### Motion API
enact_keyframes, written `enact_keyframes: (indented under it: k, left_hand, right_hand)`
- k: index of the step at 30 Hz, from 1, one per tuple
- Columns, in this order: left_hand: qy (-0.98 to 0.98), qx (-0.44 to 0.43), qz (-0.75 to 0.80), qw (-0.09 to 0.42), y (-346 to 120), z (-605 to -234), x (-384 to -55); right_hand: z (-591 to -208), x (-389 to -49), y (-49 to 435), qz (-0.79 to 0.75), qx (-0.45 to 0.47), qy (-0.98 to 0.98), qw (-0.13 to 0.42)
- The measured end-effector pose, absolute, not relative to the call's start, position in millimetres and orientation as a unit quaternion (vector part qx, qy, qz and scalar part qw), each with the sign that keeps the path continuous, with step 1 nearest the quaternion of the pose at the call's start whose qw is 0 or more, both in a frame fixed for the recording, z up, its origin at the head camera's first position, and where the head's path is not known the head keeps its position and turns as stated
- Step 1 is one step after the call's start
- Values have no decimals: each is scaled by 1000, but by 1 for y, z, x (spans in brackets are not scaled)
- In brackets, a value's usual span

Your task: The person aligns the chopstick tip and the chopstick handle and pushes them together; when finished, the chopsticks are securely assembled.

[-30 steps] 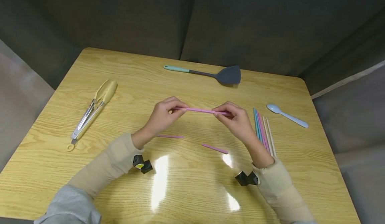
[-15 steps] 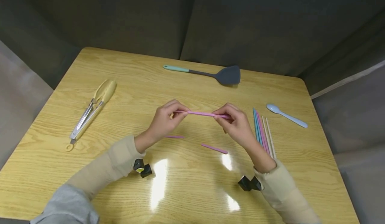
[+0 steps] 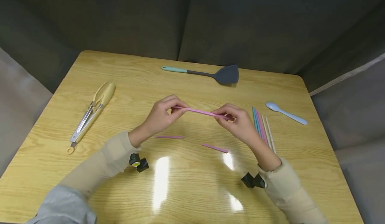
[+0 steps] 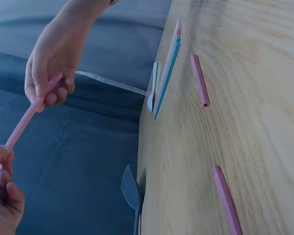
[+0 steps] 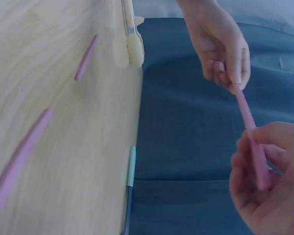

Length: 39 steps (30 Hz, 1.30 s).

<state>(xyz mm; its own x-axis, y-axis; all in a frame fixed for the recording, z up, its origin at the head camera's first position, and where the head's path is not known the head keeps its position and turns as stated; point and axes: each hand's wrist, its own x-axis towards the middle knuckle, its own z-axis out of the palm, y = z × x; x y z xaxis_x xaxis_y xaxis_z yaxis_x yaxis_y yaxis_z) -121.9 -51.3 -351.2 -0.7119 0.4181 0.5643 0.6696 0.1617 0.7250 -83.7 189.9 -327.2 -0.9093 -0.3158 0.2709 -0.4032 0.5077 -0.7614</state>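
Observation:
A pink chopstick (image 3: 200,111) is held above the middle of the table, nearly level, its right part a little lower in the head view. My left hand (image 3: 162,113) pinches one part between thumb and fingers. My right hand (image 3: 237,123) pinches the other part, and the right wrist view shows the thicker end (image 5: 261,171) lying across its curled fingers. A bare stretch of chopstick shows between the hands. Below them on the table lie two short pink stick pieces, a thin left piece (image 3: 169,137) and a thicker right piece (image 3: 215,148).
Blue chopsticks (image 3: 256,122), a pink one (image 3: 262,128) and white ones (image 3: 268,133) lie together right of my right hand, near a light blue spoon (image 3: 285,113). A spatula (image 3: 225,75) lies at the back. Tongs (image 3: 91,115) lie at the left. Dark curtains stand behind the table (image 3: 192,190).
Both hands keep their pinch on the pink chopstick. My left hand dips slightly, then rises again, while my right hand ends a little lower, so the chopstick tilts more.

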Motion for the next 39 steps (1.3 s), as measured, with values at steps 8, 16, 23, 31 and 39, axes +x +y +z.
enact_keyframes:
  k: [8,16,23,31,39]
  left_hand:
    - [-755,-369,-531,109,-52,-359,-124]
    - [-765,-363,-526,73,-51,-365,-126]
    - [-805,-283,-521,3,-62,-373,-134]
    - [-821,-262,-507,-22,-68,-387,-140]
    - [-827,-263,-496,-22,-69,-391,-140]
  right_hand:
    - [-322,-83,189,271,277,-915,114]
    - [-337,-83,200,228,243,-938,96]
    - [-371,-83,241,232,117,-966,6]
    - [-398,-74,281,240,12,-969,-63]
    - [-403,-71,291,204,-41,-974,-84]
